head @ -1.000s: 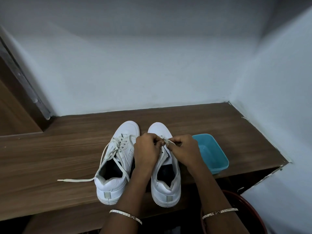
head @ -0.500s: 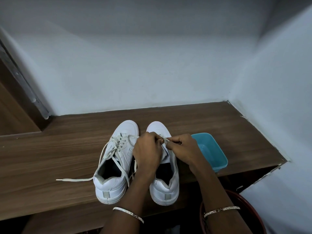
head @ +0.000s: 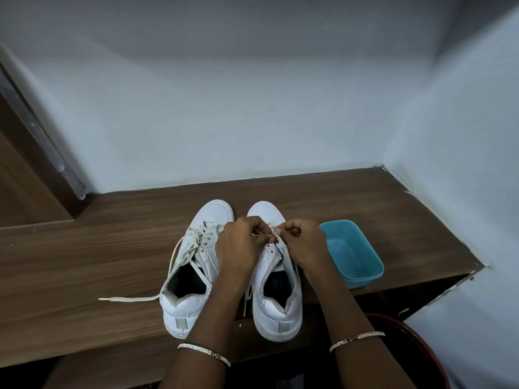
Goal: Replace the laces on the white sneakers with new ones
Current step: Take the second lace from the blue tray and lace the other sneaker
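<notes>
Lace (head: 273, 235) work sits at the centre-right sneaker (head: 276, 313), which stands heel toward the camera on a wooden shelf (head: 84, 262). Left hand (head: 238, 245) and right hand (head: 303, 242) meet over its upper eyelets, fingers curled, each pinching the short stretch of lace between them. Whether it is going in or coming out I cannot tell. It looks soft, light and limp, so it is best taken near its stiff tip and worked through 1 eyelet at a time. The shoe seems light enough to slide under a tug. Just beside it, the centre-left sneaker (head: 182, 310) has slack lacing, with 1 loose end (head: 129, 299) trailing left across the wood. A blue tub (head: 365, 273) sits near the shoes at the right, and a dark red bucket (head: 415, 346) shows at lower right.
</notes>
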Action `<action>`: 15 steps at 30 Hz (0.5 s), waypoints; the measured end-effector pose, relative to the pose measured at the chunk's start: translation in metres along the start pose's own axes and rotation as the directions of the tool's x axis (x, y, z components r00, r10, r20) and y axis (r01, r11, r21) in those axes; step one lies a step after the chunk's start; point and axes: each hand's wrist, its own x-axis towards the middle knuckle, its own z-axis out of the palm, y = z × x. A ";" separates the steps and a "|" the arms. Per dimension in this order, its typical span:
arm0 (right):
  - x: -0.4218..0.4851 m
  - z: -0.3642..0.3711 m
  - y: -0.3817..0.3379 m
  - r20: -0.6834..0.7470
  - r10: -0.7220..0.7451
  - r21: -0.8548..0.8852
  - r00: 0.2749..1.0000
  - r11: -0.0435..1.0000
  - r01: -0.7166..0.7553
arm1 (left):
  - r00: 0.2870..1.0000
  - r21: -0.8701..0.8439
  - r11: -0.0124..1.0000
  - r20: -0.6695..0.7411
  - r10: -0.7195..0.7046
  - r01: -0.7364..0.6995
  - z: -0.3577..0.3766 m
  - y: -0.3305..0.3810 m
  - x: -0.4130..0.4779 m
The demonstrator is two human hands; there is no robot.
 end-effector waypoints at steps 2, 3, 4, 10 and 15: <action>0.000 0.003 -0.002 0.000 0.000 -0.051 1.000 0.999 0.000 | 1.000 -0.009 1.000 -0.008 -0.002 0.002 0.000 -0.001 0.000; -0.001 0.003 -0.003 -0.001 0.000 -0.078 1.000 0.997 0.000 | 1.000 -0.006 1.000 -0.011 -0.003 0.003 0.000 -0.001 0.000; -0.001 0.003 -0.003 -0.004 0.004 -0.097 1.000 0.995 -0.005 | 1.000 0.001 1.000 -0.011 -0.003 0.003 0.000 0.000 0.000; 0.005 -0.008 -0.007 -0.127 0.109 0.234 0.986 0.969 -0.077 | 0.999 0.013 0.999 -0.002 0.039 -0.039 -0.001 -0.002 0.005; 0.008 -0.043 -0.016 -0.013 0.294 0.856 0.956 0.497 -0.141 | 0.990 0.062 0.997 0.130 -0.062 0.054 -0.012 -0.001 0.006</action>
